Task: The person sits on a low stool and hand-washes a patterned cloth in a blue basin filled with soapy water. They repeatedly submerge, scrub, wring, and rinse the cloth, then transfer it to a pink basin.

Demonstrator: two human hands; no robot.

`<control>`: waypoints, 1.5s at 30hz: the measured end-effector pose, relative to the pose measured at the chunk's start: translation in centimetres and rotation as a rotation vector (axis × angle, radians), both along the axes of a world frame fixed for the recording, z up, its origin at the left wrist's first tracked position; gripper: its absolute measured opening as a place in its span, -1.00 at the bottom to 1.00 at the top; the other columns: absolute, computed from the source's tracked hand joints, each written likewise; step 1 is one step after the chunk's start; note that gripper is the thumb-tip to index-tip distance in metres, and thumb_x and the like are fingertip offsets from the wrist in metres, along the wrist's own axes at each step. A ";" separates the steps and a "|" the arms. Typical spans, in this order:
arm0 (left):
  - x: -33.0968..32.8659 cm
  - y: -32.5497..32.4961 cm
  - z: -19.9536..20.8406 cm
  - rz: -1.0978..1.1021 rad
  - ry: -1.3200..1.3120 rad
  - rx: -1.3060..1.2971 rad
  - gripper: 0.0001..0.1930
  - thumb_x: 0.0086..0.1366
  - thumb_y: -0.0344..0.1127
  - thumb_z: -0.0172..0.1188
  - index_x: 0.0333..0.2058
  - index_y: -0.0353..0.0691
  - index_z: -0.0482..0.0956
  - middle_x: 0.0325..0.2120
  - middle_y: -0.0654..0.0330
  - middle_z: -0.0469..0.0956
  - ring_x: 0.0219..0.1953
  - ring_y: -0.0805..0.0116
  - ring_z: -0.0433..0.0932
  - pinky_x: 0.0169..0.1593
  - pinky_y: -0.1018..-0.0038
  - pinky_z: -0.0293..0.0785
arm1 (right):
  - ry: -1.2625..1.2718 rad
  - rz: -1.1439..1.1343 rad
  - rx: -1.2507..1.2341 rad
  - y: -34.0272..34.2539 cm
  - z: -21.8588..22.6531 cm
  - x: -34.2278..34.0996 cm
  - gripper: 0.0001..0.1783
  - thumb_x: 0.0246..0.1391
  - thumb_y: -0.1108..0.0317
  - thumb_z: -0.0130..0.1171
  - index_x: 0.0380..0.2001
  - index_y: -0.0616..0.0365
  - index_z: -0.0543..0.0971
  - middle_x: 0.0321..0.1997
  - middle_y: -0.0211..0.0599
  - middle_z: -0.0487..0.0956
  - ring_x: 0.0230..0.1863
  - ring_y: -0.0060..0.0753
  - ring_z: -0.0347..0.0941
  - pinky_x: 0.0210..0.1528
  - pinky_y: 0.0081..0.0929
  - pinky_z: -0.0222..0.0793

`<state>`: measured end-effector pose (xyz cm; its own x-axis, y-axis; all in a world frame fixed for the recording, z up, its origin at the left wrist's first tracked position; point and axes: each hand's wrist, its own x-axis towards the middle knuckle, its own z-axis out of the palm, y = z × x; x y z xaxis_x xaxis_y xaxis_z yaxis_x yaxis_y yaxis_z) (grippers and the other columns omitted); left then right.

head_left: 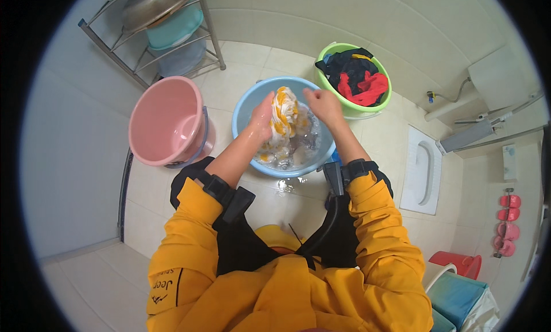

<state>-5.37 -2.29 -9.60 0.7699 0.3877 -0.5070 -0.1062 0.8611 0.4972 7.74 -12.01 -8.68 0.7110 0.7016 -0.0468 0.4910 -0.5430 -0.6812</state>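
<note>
A light blue basin point(240, 138) of sudsy water stands on the floor in front of me. My left hand point(263, 117) grips a wet, bunched white and yellow cloth point(284, 115) from its left side, raised partly above the water. The cloth's lower folds hang down into the suds. Over the basin's right side is my right hand point(324, 105), fingers curled inward and a small gap from the cloth. Its palm side is hidden, so whatever it may hold does not show. More pale wet fabric point(302, 155) lies in the water.
Beyond the basin at right, a green bucket point(385, 101) holds dark and red clothes. A pink bucket point(166, 122) stands at left, near a metal rack point(213, 30) of basins. A squat toilet point(422, 171) is set in the floor at right. Water wets the tiles before the basin.
</note>
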 end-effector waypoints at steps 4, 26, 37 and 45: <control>-0.3 -0.7 -0.1 0.013 0.056 0.088 -0.62 0.26 -0.05 -0.22 -0.16 -0.22 0.34 -0.31 0.17 0.44 -0.31 0.30 0.45 -0.22 0.40 0.38 | 0.572 0.144 -0.097 -0.1 1.0 -2.2 -0.46 -0.11 -0.16 0.00 -0.54 0.20 0.48 -0.49 -0.29 0.45 -0.47 -0.45 0.38 -0.44 -0.43 0.30; -1.9 4.1 1.8 0.306 0.103 0.457 -0.70 0.28 -0.13 -0.24 -0.37 -0.23 0.35 -0.55 0.25 0.39 -0.63 0.50 0.32 -0.57 0.59 0.29 | 0.814 -0.210 0.859 -2.2 3.1 1.8 -0.67 0.06 0.18 -0.07 -0.29 0.27 0.41 -0.32 -0.28 0.45 -0.28 -0.42 0.40 -0.17 -0.45 0.30; -3.1 3.7 1.5 -0.363 0.654 1.577 -0.44 0.00 -0.06 0.16 -0.07 -0.12 0.18 -0.32 0.02 0.43 -0.25 0.25 0.44 -0.16 0.43 0.34 | 0.017 0.251 0.016 -3.7 3.8 2.1 -0.68 -0.41 0.25 0.18 -0.47 0.18 0.54 -0.40 -0.28 0.52 -0.36 -0.43 0.44 -0.29 -0.56 0.33; -0.5 1.5 -1.3 -0.154 -0.111 0.252 -0.64 0.12 -0.09 -0.04 -0.27 -0.29 0.41 -0.35 0.15 0.45 -0.34 0.39 0.46 -0.23 0.57 0.40 | 0.983 -0.138 1.047 -1.4 4.5 0.4 -0.69 -0.21 0.52 -0.12 -0.27 0.22 0.36 -0.25 -0.04 0.47 -0.21 -0.27 0.39 -0.09 -0.39 0.32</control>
<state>-5.83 -0.82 -10.93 0.8745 0.3649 -0.3195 -0.0496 0.7226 0.6895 8.16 -13.44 -4.22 0.7578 0.6493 -0.0644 -0.4164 0.4053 -0.8139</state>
